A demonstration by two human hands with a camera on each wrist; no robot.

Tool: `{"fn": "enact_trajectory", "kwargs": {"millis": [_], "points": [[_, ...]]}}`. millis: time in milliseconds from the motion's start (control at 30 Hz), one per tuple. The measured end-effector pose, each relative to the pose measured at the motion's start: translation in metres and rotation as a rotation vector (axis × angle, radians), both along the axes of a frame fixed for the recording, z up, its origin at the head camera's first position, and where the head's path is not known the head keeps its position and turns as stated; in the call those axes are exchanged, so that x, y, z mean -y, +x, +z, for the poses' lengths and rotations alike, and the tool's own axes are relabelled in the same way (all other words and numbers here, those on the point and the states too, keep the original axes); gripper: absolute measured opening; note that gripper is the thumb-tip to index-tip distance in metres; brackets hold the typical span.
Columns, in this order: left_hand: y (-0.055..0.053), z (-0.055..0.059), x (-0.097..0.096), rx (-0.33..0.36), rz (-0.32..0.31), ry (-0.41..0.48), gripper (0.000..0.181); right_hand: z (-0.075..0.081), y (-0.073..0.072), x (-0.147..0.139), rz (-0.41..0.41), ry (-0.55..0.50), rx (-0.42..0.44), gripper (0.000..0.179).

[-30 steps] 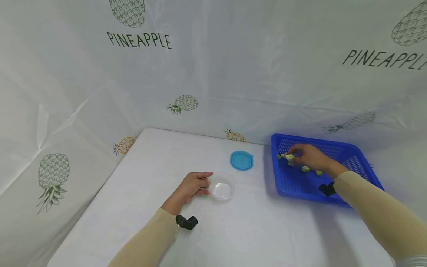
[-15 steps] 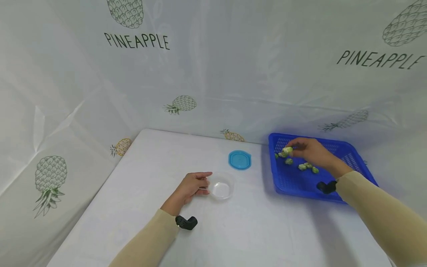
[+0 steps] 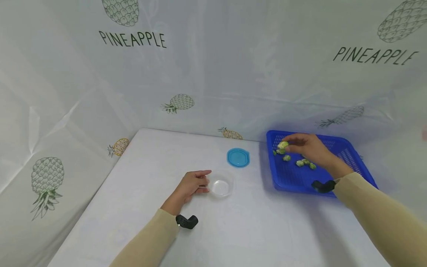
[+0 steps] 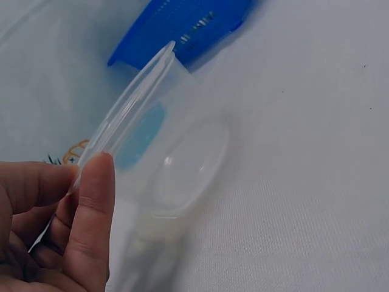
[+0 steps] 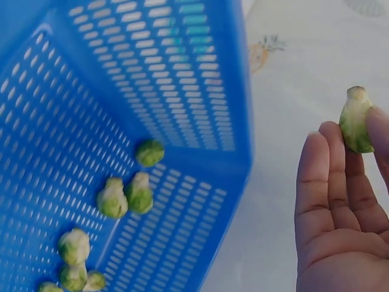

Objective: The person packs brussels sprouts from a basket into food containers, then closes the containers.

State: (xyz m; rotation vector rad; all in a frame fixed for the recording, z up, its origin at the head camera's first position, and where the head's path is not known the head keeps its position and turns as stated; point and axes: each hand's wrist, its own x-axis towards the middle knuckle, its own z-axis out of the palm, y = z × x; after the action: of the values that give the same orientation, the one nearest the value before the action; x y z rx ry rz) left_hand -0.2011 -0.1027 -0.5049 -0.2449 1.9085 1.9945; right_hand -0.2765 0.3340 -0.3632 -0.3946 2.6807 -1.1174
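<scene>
In the head view my left hand holds the rim of a clear plastic container that stands on the white table. The left wrist view has the thumb and fingers pinching that rim, and nothing shows inside the container. My right hand is raised over the left part of a blue basket, pinching a Brussels sprout between thumb and fingers. Several more Brussels sprouts lie loose on the basket's floor, in the right wrist view. Part of the basket is hidden behind the right hand and forearm.
A blue lid lies flat on the table behind the container, left of the basket. A pale sheet printed with pineapples hangs behind the table. The basket's raised walls stand between its sprouts and the table.
My right hand has lifted the pinched Brussels sprout up from the basket's floor, uncovering more sprouts below. The left hand keeps its hold on the container. The head view has shifted slightly.
</scene>
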Motion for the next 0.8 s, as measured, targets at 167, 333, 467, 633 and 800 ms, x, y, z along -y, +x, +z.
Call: {"fn": "enact_trajectory", "kwargs": {"millis": [167, 333, 467, 633, 800], "points": [[0.0, 0.001, -0.002, -0.019, 0.0, 0.006, 0.046, 0.002, 0.009, 0.009, -0.016, -0.063, -0.011, 0.05], [0.001, 0.002, -0.003, -0.023, 0.002, 0.002, 0.047, -0.001, 0.016, 0.022, -0.031, -0.206, -0.045, 0.043], [0.001, 0.003, -0.004, -0.02, 0.003, -0.009, 0.046, -0.005, 0.02, 0.03, -0.036, -0.279, -0.084, 0.039], [0.003, 0.006, -0.005, -0.015, 0.004, -0.018, 0.046, -0.009, 0.027, 0.042, -0.019, -0.338, -0.12, 0.038], [0.002, 0.006, -0.005, -0.006, 0.008, -0.012, 0.047, -0.014, 0.032, 0.053, -0.058, -0.325, -0.122, 0.038]]}}
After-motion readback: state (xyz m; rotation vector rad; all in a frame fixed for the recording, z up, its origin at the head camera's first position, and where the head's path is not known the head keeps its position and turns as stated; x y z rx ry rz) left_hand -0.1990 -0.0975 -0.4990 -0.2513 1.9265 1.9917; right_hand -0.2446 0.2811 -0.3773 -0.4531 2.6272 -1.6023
